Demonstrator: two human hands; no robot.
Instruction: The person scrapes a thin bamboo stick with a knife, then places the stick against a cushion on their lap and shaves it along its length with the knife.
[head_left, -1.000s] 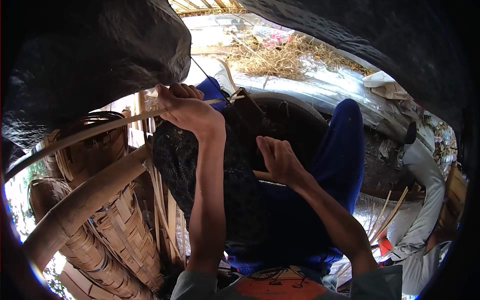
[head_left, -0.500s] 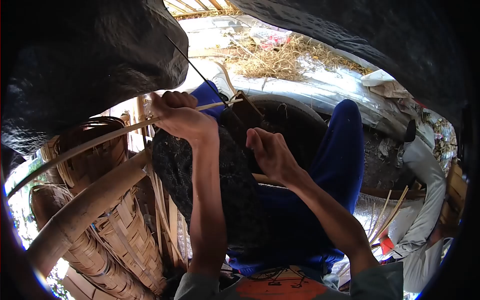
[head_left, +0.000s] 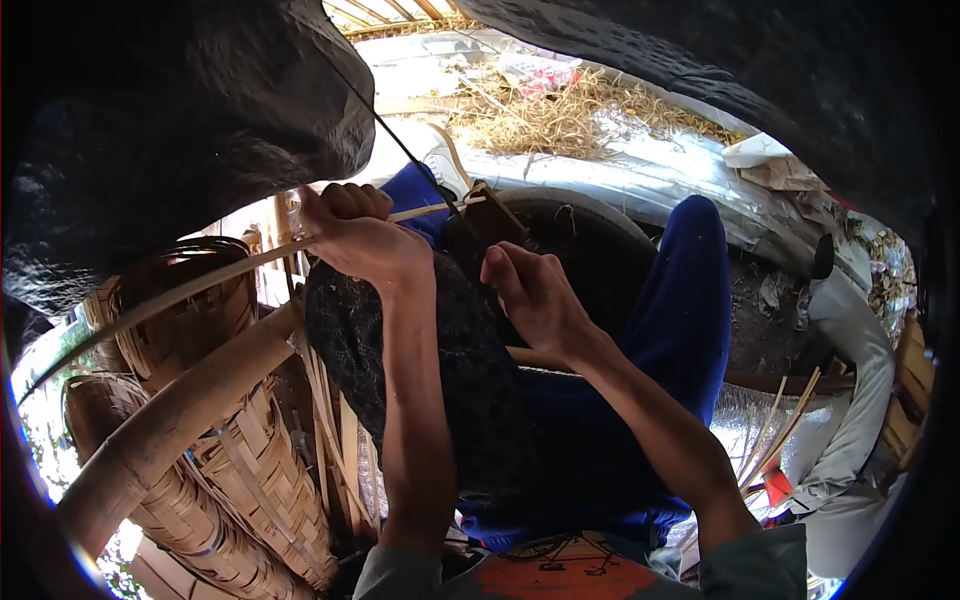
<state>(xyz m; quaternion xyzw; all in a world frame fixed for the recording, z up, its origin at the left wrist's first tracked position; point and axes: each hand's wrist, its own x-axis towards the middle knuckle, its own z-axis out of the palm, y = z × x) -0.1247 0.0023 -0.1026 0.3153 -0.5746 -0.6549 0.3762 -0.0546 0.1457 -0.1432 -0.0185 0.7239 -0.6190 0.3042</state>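
Just beyond the dark cloth (head_left: 345,310), gripping a pale strip (head_left: 205,285) in the left hand (head_left: 355,228), with fingers curled tight around it toward the far end. Likely light and springy, stiff along its length, smooth enough to slide, liable to splinter at the edges; best held by the flat faces. With fingers of the right hand (head_left: 540,300) pressed together, apparently pinching a thin dark rod (head_left: 395,139) crossing the strip.

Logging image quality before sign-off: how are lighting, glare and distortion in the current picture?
In the head view, glare bleaches the sheet near the top; the black plastic mostly falls into shadow; the corners go black; shapes near the edges look bowed; the left hand and right hand look fairly sharp.
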